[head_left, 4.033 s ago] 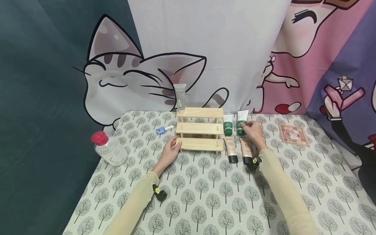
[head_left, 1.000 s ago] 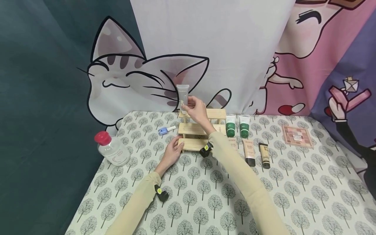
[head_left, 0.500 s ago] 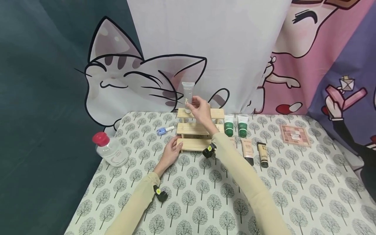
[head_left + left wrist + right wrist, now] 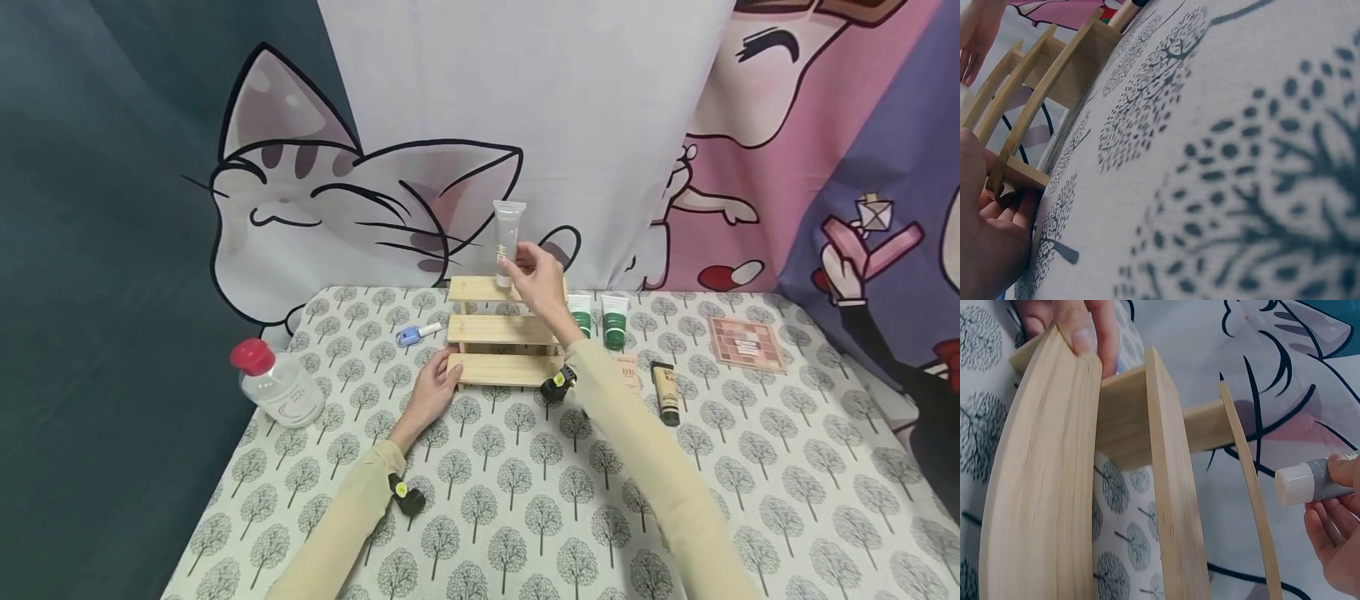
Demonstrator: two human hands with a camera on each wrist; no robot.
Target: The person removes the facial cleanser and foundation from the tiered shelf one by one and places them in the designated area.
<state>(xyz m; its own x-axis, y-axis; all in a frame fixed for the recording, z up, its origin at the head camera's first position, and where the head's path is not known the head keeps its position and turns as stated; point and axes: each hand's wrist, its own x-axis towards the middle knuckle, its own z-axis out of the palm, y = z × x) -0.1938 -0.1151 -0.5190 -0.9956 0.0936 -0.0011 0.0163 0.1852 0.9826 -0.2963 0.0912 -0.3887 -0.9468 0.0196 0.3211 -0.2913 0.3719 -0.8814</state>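
My left hand [image 4: 435,385] grips the left end of the lowest tier of a three-tier wooden stand [image 4: 501,329]. In the left wrist view, its fingers [image 4: 1016,215] curl under the board. My right hand [image 4: 543,282] pinches a grey squeeze tube [image 4: 507,232] near its lower end, upright with the cap down over the middle of the top tier. In the right wrist view the tube's white cap [image 4: 1294,485] shows beside the top board, and my left thumb [image 4: 1075,328] presses on the lowest board.
Right of the stand lie two green-and-white tubes [image 4: 614,323], a beige BB tube [image 4: 628,373] partly under my right sleeve, and a gold tube [image 4: 666,393]. A makeup palette [image 4: 747,343] lies farther right. On the left are a blue nail polish bottle [image 4: 409,336] and a red-capped clear bottle [image 4: 288,392].
My right hand has left a green-and-white tube, taken the grey tube at the top tier's left end and moved it right to the middle. My left hand has stayed on the stand.
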